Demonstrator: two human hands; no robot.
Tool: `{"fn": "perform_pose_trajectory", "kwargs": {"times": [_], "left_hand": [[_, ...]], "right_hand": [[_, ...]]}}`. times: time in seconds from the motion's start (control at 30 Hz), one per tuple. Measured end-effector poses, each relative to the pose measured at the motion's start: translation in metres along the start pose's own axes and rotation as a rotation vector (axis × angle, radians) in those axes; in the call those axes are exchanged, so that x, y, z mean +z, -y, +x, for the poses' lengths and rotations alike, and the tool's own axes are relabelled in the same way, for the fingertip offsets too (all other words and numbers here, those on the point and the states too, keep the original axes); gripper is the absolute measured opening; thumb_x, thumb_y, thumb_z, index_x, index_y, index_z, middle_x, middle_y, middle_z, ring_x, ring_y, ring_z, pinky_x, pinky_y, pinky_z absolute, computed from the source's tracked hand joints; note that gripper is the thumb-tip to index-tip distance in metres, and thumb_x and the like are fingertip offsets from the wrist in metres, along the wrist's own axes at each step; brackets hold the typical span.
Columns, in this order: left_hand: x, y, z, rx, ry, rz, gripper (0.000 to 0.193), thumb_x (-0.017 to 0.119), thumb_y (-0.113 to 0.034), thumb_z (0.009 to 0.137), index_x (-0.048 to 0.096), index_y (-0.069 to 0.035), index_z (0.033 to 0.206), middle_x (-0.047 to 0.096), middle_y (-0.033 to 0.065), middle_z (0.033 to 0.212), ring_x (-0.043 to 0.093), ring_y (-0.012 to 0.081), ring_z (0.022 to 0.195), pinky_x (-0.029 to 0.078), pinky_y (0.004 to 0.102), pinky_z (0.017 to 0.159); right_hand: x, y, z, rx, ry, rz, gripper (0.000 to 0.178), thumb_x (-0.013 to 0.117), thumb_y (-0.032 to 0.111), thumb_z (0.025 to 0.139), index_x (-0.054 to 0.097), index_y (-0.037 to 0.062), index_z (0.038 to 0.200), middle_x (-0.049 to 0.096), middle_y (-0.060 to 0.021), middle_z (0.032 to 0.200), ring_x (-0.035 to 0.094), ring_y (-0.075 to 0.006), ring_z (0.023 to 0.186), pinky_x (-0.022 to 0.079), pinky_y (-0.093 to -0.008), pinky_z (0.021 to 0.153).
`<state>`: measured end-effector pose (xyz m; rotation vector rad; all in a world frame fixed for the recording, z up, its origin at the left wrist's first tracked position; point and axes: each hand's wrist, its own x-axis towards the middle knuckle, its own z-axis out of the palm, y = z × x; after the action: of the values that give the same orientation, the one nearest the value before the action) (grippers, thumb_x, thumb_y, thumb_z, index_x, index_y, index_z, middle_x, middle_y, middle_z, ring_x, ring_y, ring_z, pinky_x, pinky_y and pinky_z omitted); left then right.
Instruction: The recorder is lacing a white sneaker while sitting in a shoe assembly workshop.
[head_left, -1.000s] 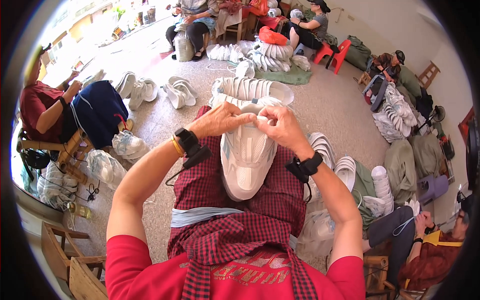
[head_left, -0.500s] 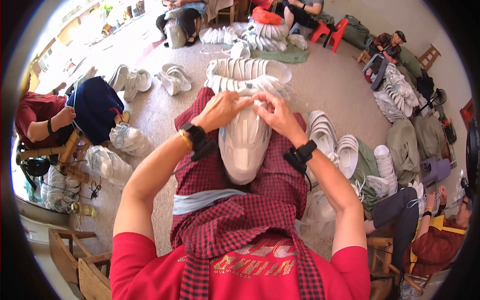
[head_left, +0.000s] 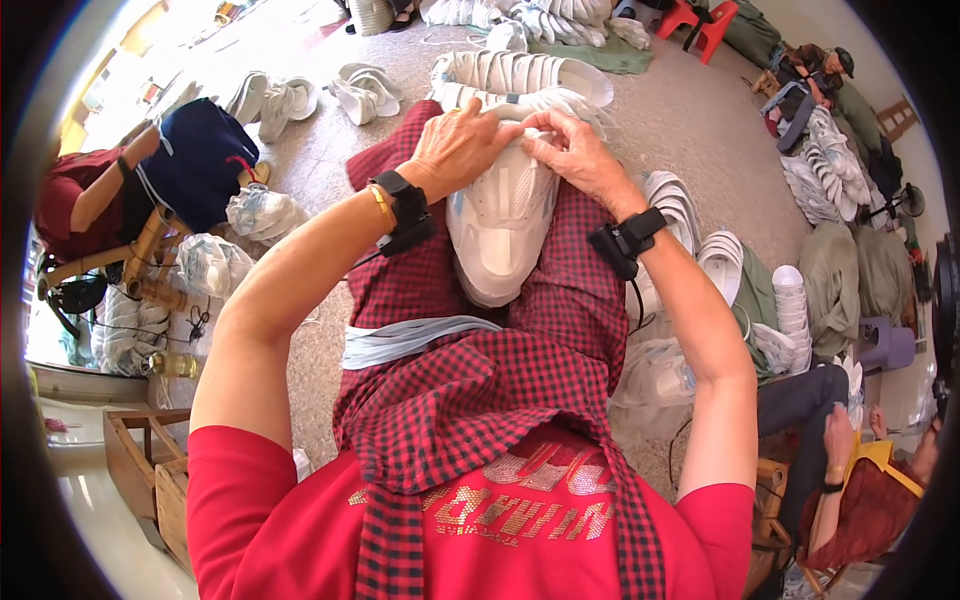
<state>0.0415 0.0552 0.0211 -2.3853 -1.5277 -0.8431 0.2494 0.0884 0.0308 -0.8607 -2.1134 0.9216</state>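
A white sneaker upper point(head_left: 500, 225) with pale blue-grey side trim rests between my knees, its rounded toe toward me. At its far end, around the tongue and collar, my left hand point(head_left: 462, 152) is closed, thumb and fingers pinching the edge. My right hand point(head_left: 580, 160) pinches the same edge just beside it, and the thumbs nearly meet. What lies between the fingertips is too small to make out. Across my checked red-and-black apron point(head_left: 470, 400) lies a bundle of pale blue laces point(head_left: 410, 342).
Beyond my knees stands a row of nested white uppers point(head_left: 520, 78). More stacked uppers point(head_left: 672, 205) are at my right, and bagged white ones point(head_left: 213, 263) at my left. Co-workers sit at both sides, one with a navy cloth point(head_left: 200, 150). A wooden stool point(head_left: 150, 470) stands lower left.
The whole view has tilted and shifted, so the room sits higher in the picture. Both hands stay at the upper's far end, with only slight finger movement.
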Motion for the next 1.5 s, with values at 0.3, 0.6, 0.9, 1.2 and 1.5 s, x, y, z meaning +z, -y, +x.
{"fn": "perform_pose_trajectory", "kwargs": {"times": [0.3,0.6,0.9,1.2,1.5], "left_hand": [[-0.014,0.004,0.000,-0.061,-0.116,-0.296,0.036,0.057,-0.037,0.096,0.066,-0.003,0.105,0.063,0.0229,0.094,0.064,0.0367,0.080,0.051,0.0432,0.071],[-0.120,0.012,-0.112,-0.177,0.663,-0.646,0.016,0.068,-0.015,0.086,0.070,0.000,0.089,0.070,0.0073,0.083,0.065,0.0135,0.075,0.052,0.0302,0.071],[-0.088,-0.047,-0.157,-0.013,0.444,-0.434,0.012,0.068,-0.012,0.079,0.070,-0.001,0.084,0.062,0.0148,0.079,0.063,0.0333,0.076,0.050,0.0408,0.068],[-0.086,-0.050,-0.148,0.002,0.487,-0.407,0.008,0.065,-0.007,0.075,0.069,-0.001,0.078,0.062,0.0142,0.083,0.063,0.0319,0.080,0.050,0.0397,0.071],[-0.139,-0.073,-0.108,-0.249,0.607,-0.910,0.012,0.062,-0.010,0.089,0.065,0.001,0.087,0.060,0.0022,0.067,0.052,0.0056,0.062,0.043,0.0248,0.055]], "right_hand": [[0.000,0.026,-0.036,0.112,-0.232,0.414,0.029,0.065,0.025,0.094,0.062,0.0025,0.112,0.064,-0.0014,0.091,0.058,-0.0098,0.080,0.050,-0.0255,0.071],[0.017,0.071,-0.182,0.146,0.056,-0.157,0.007,0.066,0.008,0.085,0.069,0.0030,0.090,0.065,-0.0050,0.079,0.061,-0.0152,0.076,0.050,-0.0290,0.068],[0.081,0.070,-0.150,0.067,0.247,-0.199,0.016,0.068,0.018,0.082,0.072,0.0024,0.084,0.068,-0.0129,0.077,0.065,-0.0325,0.076,0.052,-0.0405,0.070],[0.068,0.071,-0.145,0.325,0.242,0.015,0.017,0.066,0.014,0.089,0.073,-0.0006,0.095,0.070,-0.0045,0.077,0.063,-0.0074,0.069,0.051,-0.0253,0.065],[0.048,0.117,-0.143,0.333,0.416,0.574,0.025,0.057,0.021,0.097,0.069,-0.0011,0.093,0.065,-0.0011,0.074,0.055,-0.0065,0.065,0.045,-0.0242,0.060]]}}
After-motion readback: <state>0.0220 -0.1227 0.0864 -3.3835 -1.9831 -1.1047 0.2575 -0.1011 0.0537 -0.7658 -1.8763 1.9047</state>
